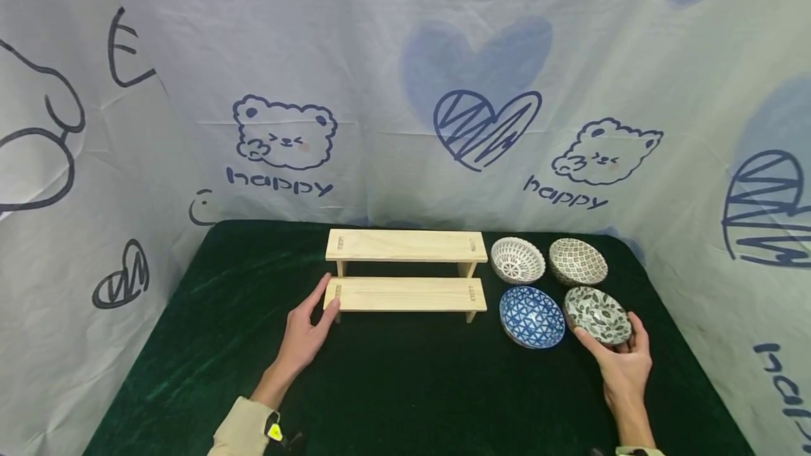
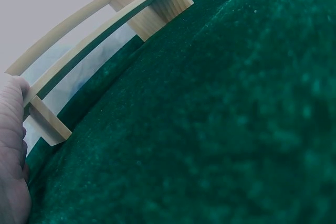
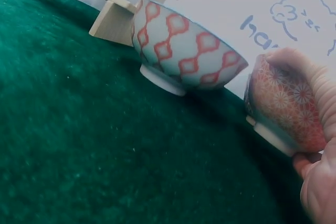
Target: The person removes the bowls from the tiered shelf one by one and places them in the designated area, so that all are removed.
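My left hand (image 1: 303, 333) grips the left end of the front wooden shelf (image 1: 405, 294), thumb at its front edge and fingers toward its back corner. In the left wrist view, the thumb (image 2: 16, 85) lies right at the shelf's end, above a leg. My right hand (image 1: 627, 368) holds the leaf-patterned bowl (image 1: 598, 315) by its near right side. The right wrist view shows the thumb at the rim of this bowl (image 3: 286, 103), a finger under its foot, and reddish flowers outside. Just left of it stands a blue-patterned bowl (image 1: 532, 317), red diamonds on its outside.
Behind the front shelf stands a slightly higher wooden shelf (image 1: 405, 245). A white ribbed-pattern bowl (image 1: 517, 260) and a beige patterned bowl (image 1: 578, 262) sit behind the two nearer bowls. Dark green cloth (image 1: 431, 385) covers the table, with a printed white curtain (image 1: 380, 55) around it.
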`<move>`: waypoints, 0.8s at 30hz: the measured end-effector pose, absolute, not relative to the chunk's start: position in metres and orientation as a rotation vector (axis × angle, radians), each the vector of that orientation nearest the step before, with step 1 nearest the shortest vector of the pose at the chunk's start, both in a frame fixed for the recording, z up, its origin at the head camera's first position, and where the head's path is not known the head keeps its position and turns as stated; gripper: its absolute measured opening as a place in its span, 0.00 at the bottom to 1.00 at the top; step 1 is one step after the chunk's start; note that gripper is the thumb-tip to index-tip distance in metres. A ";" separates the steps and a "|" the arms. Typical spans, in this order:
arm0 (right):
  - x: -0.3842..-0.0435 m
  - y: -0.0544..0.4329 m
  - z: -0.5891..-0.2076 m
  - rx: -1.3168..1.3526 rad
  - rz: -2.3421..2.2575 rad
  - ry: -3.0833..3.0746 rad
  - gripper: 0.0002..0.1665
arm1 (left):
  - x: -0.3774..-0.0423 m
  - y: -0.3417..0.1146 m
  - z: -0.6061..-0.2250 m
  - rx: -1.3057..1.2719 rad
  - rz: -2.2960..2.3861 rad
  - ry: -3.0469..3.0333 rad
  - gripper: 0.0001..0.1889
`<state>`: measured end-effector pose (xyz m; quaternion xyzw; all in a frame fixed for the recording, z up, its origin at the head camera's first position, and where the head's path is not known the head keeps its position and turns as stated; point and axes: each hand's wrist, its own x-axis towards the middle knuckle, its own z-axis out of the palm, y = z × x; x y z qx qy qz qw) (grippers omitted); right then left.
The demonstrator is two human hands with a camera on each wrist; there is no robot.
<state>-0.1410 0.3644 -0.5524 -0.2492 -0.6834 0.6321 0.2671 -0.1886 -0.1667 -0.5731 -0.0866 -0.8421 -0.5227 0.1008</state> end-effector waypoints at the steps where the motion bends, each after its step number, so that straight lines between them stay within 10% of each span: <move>1: -0.141 0.365 -0.554 -0.673 1.700 -1.849 0.64 | -0.189 -0.167 -0.573 -0.257 -1.542 -2.487 0.33; 24: -0.140 0.369 -0.559 -0.718 1.567 -2.038 0.67 | -0.191 -0.167 -0.573 -0.271 -1.526 -2.461 0.32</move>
